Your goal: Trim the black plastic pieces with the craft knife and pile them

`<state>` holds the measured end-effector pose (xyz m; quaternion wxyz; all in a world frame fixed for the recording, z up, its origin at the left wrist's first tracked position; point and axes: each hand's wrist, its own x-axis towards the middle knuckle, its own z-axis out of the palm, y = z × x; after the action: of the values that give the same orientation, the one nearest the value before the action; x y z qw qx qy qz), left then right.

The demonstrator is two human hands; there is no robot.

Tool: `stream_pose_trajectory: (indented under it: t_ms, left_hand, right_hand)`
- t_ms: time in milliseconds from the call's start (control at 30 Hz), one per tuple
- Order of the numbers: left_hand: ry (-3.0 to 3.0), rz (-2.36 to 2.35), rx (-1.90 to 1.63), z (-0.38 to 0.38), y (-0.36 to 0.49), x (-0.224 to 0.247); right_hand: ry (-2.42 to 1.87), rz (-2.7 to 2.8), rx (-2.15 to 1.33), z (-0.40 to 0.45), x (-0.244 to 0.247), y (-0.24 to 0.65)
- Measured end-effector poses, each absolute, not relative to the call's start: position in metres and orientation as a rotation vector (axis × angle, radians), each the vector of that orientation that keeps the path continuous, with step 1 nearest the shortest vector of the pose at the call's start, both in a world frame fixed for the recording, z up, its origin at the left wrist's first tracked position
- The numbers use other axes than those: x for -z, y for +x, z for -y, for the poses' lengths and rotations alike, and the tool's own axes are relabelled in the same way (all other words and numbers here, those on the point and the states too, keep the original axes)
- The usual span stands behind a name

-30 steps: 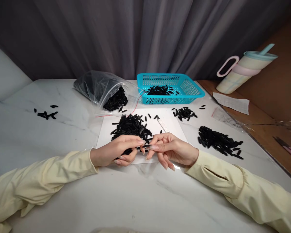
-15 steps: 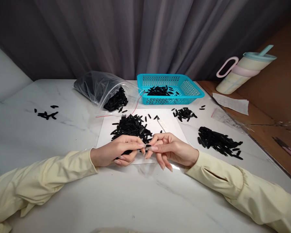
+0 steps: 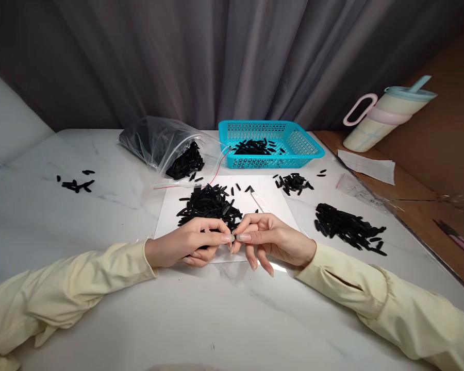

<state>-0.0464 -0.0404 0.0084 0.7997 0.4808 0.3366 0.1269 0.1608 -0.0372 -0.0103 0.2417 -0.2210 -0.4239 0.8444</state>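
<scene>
My left hand [image 3: 195, 241] and my right hand [image 3: 274, 238] meet fingertip to fingertip over the near edge of a white sheet [image 3: 166, 211]. A small black piece [image 3: 234, 237], mostly covered by the fingertips, is pinched between them. The lower fingers of my right hand hang loosely apart, while those of my left are curled under. Just beyond the hands, a heap of slim black pieces [image 3: 211, 203] lies on the sheet. A pale strip with a dark angled tip [image 3: 259, 201] rests to its right.
Behind the sheet are an open clear bag [image 3: 147, 139] of black pieces and a blue basket [image 3: 270, 163] holding more. Black piles [image 3: 346, 226] lie at the right, a few pieces [image 3: 77, 186] at the left. A tumbler [image 3: 375, 123] and scissors [image 3: 458, 239] are far right.
The fingertips of both hands have come closer together, and less of the small black piece shows between them. The view has shifted slightly.
</scene>
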Motion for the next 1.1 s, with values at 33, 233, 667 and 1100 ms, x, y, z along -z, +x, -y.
stream_pose_trajectory:
  t_ms: [33, 233, 667, 1100]
  left_hand:
    - [1.032, -0.719, -0.269, 0.040, -0.046, -0.008]
    - [1.031, -0.707, -0.277, 0.041, -0.046, -0.010]
    - [0.929, -0.649, -0.258, 0.036, -0.048, -0.004]
    - [0.744, -0.741, -0.233, 0.034, -0.045, -0.001]
  right_hand:
    - [-0.599, 1.156, -2.309, 0.037, 0.011, 0.161]
    - [-0.639, 1.184, -2.234, 0.037, 0.009, 0.161]
    - [-1.511, 2.091, -0.251, -0.067, -0.082, 0.194]
    - [-0.520, 2.638, -0.230, 0.050, -0.031, 0.121]
